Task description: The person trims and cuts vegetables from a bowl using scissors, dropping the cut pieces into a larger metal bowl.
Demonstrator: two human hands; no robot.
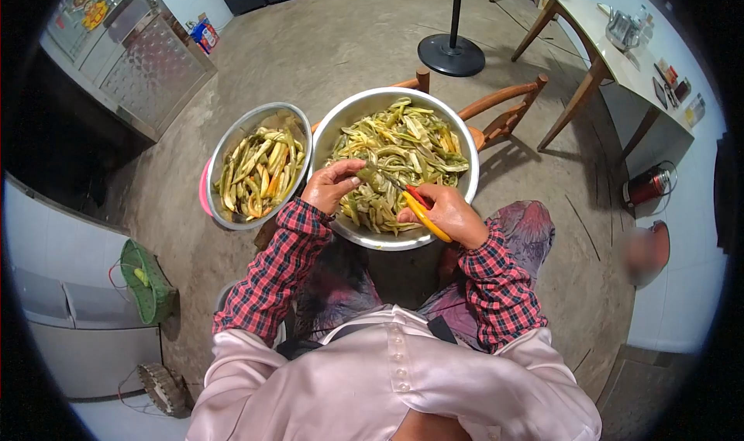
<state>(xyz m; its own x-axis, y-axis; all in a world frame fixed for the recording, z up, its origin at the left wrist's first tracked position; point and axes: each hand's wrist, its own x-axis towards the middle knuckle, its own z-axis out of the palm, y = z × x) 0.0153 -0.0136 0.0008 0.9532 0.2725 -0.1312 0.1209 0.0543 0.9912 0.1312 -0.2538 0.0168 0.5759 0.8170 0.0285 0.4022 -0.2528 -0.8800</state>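
- Vegetable piece [373, 179], limp and olive green, is near the middle of the frame, above the heap in the large metal basin [329, 127].
- Left hand [329, 187]: over the basin's left side, fingers curled, thumb and fingertips pinching the piece at its left end.
- Right hand [452, 215]: over the basin's lower right side, fingers wrapped around the scissors [419, 204], which have one red and one yellow handle. The blades point up and left and meet the piece; whether they are parted or closed on it, I cannot tell.
- Cut pieces [407, 139], green and yellow, fill much of the large basin at the centre of the frame.
- Smaller metal bowl [234, 135], just beside the basin on its left, contains longer strips [263, 166], green, yellow and some orange. A pink rim [204, 189] shows under its left edge.
- Checked red and black sleeves [267, 274] cover both forearms.
- Wooden chair parts [508, 104] show behind the basin, to its upper right.
- Black round stand base [452, 55] sits on the floor at the top of the frame.
- Table [643, 77], upper right, bears a metal kettle [622, 32] and small jars.
- Red thermos [647, 187] stands by the right wall.
- Green basket [147, 282] is at the left of the frame.
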